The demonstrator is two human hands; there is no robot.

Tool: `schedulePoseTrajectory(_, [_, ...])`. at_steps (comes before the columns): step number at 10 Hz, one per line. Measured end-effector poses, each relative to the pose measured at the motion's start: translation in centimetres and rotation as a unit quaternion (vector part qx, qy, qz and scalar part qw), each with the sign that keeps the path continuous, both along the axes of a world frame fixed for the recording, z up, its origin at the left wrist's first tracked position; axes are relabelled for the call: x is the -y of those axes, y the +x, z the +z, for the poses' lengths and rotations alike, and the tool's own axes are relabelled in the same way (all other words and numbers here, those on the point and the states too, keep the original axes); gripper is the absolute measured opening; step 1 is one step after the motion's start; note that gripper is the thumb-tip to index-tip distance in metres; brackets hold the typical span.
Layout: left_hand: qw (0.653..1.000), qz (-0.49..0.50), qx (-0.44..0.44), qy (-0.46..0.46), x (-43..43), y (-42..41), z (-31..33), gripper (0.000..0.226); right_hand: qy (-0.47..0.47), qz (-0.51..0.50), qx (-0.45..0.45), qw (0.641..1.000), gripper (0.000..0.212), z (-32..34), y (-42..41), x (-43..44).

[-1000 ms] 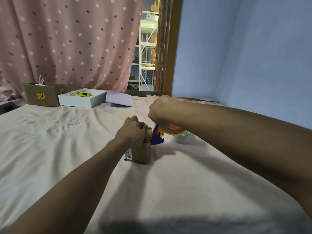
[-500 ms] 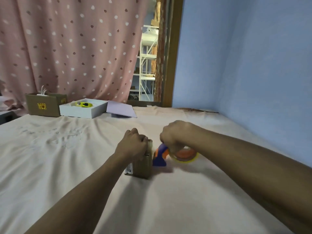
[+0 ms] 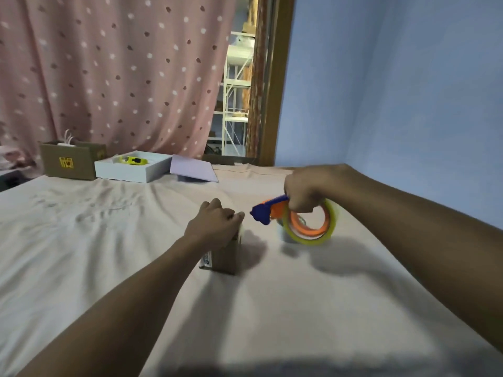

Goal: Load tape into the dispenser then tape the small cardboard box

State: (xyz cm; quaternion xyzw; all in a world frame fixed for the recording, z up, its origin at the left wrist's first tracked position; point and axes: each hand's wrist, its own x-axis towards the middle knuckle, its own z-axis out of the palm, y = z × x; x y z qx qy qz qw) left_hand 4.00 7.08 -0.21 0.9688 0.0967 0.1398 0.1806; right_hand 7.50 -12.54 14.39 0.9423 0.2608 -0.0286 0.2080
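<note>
The small cardboard box (image 3: 226, 257) stands upright on the cloth-covered table (image 3: 109, 240), a white label on its left side. My left hand (image 3: 215, 224) presses down on its top, fingers curled over the edge. My right hand (image 3: 307, 190) grips the blue and orange tape dispenser (image 3: 268, 212), which carries a yellowish roll of tape (image 3: 313, 227). The dispenser hangs in the air to the right of the box, apart from it, blue nose pointing at my left hand. Behind the roll, something small and grey is partly hidden.
At the table's far left stand a brown cardboard box (image 3: 70, 160), a white tray (image 3: 133, 170) holding a yellow cutter (image 3: 134, 160), and a lilac sheet (image 3: 192, 168). A pink dotted curtain hangs behind; a blue wall runs along the right.
My right hand has lifted the dispenser up and to the right, away from the box's side. My left hand has stayed on the box top.
</note>
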Motion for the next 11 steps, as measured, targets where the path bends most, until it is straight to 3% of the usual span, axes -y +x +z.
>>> schedulePoseTrajectory(1, [1.000,-0.023,-0.020,0.003,-0.3,-0.1,-0.1,0.031,0.118,-0.065,-0.065,0.989,0.019,-2.2,0.8,1.6])
schedulePoseTrajectory(2, [0.997,-0.017,-0.054,0.060,-0.9,0.4,-0.3,0.041,0.196,-0.131,-0.109,0.966,0.019,-4.8,1.2,3.7])
schedulePoseTrajectory(3, [0.997,0.014,-0.058,0.042,0.0,0.3,0.1,0.033,0.264,-0.178,-0.155,0.935,0.017,-7.7,1.5,5.5])
schedulePoseTrajectory(4, [0.994,0.000,-0.068,0.090,0.3,0.4,-0.2,0.050,0.324,-0.219,-0.159,0.906,0.018,-10.3,1.4,6.7])
schedulePoseTrajectory(5, [0.993,0.006,-0.056,0.103,0.5,-0.1,0.3,0.044,0.354,-0.237,-0.159,0.891,0.022,-12.2,1.7,7.2])
schedulePoseTrajectory(6, [0.998,0.010,-0.051,0.042,0.1,0.1,1.0,0.055,0.348,-0.242,-0.191,0.885,0.020,-13.3,2.0,7.2])
schedulePoseTrajectory(7, [0.997,0.012,-0.073,0.021,-0.1,0.6,1.0,0.048,0.302,-0.254,-0.229,0.890,0.035,-13.4,2.1,7.1])
schedulePoseTrajectory(8, [0.992,-0.018,-0.118,0.038,0.1,1.2,1.8,0.066,0.213,-0.266,-0.272,0.900,0.065,-11.8,3.0,6.6])
schedulePoseTrajectory(9, [0.987,-0.023,-0.154,0.043,0.1,1.5,2.8,0.068,0.146,-0.247,-0.244,0.926,0.077,-8.3,4.3,5.5])
schedulePoseTrajectory(10, [0.983,-0.010,-0.181,0.009,-0.8,2.9,3.6,0.073,0.198,-0.171,-0.152,0.953,0.058,-4.8,5.3,3.2])
schedulePoseTrajectory(11, [0.981,0.009,-0.194,-0.024,-0.7,4.5,4.2,0.075,0.219,-0.104,-0.048,0.969,0.056,-3.3,6.8,0.1])
